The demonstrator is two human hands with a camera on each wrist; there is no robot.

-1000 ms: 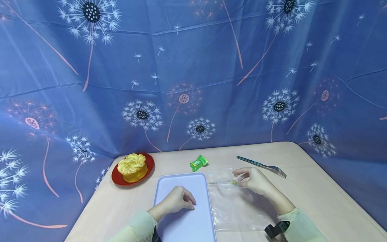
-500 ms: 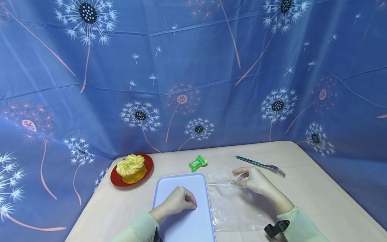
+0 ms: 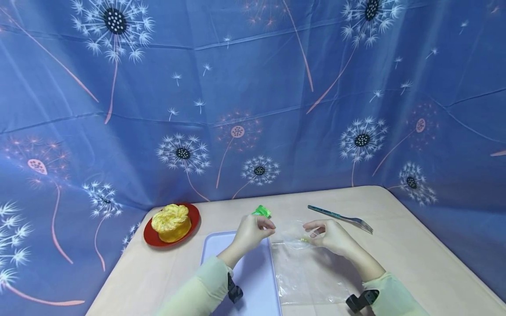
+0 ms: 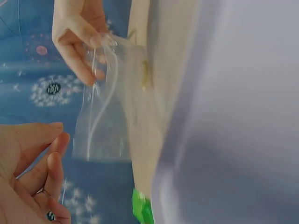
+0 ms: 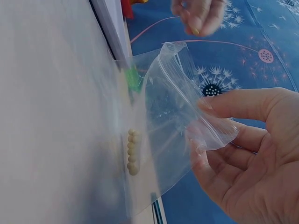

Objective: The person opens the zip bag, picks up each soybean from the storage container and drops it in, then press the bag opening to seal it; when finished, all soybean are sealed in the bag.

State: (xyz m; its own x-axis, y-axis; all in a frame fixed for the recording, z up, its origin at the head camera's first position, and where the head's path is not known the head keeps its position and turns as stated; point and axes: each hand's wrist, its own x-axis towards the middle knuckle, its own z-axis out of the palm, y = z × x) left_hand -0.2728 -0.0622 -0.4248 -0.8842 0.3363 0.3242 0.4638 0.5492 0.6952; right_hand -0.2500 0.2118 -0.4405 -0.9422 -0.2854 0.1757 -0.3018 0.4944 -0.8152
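My right hand (image 3: pixel 334 237) pinches the mouth edge of a clear zip-lock bag (image 5: pixel 166 116), holding it up from the table. Several round pale-yellow soybeans (image 5: pixel 132 154) lie in a row at the bottom of that bag. To its left, my left hand (image 3: pixel 250 235) is raised over the far right corner of a lavender tray (image 3: pixel 261 285). Between its thumb and fingertip, a small yellow soybean (image 5: pixel 195 31) just shows in the right wrist view. The left hand is close to the bag's mouth but apart from it.
Behind the left hand lies a green wrapped candy (image 3: pixel 262 211), partly hidden. A yellow bun-like cake (image 3: pixel 171 223) sits on a red plate (image 3: pixel 150 237) at the far left. A fork (image 3: pixel 340 215) lies beyond my right hand. A blue dandelion-print curtain (image 3: pixel 253 87) borders the table.
My left hand dipped to the tray, its fingertips came together, and it has risen toward the bag, now covering part of the candy. The right hand has stayed in place with the bag.
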